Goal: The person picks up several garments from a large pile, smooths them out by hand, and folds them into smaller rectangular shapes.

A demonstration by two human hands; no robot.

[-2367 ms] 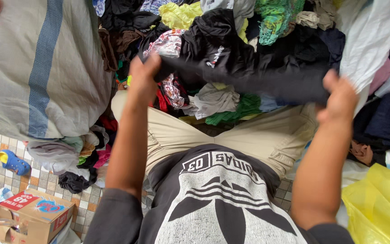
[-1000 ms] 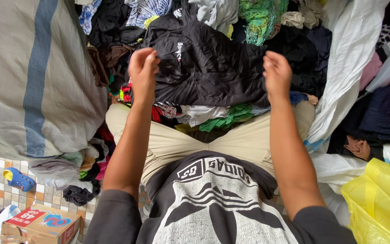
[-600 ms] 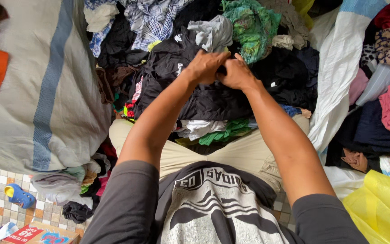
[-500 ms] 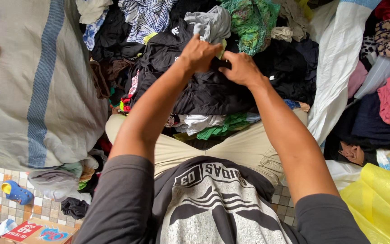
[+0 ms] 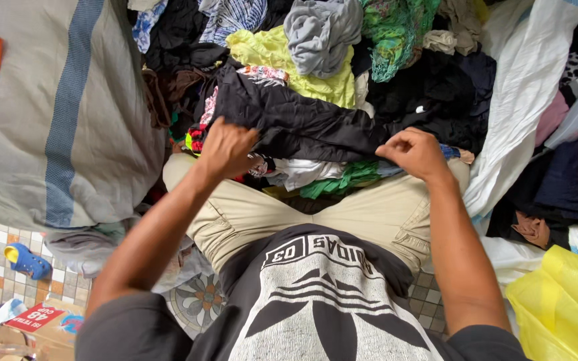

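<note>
A black garment (image 5: pixel 302 120) lies folded into a long band across the clothes pile in front of my knees. My left hand (image 5: pixel 225 147) pinches its left end, my right hand (image 5: pixel 415 152) pinches its right end. Behind it lie a yellow garment (image 5: pixel 282 57), a grey garment (image 5: pixel 322 27) and a green patterned cloth (image 5: pixel 396 30). White and green clothes (image 5: pixel 332 174) are under the black band, against my beige trousers (image 5: pixel 342 210).
A large grey sack with a blue stripe (image 5: pixel 61 113) fills the left. A white sack (image 5: pixel 523 87) and dark and pink clothes stand right. A yellow plastic bag (image 5: pixel 563 301) is lower right. On the tiled floor lie a cardboard box (image 5: pixel 31 327) and a blue shoe (image 5: pixel 25 259).
My hands met at the far side of the black garment, then pulled its top edge back toward me and moved apart. The garment is now folded narrower, uncovering the yellow garment.
</note>
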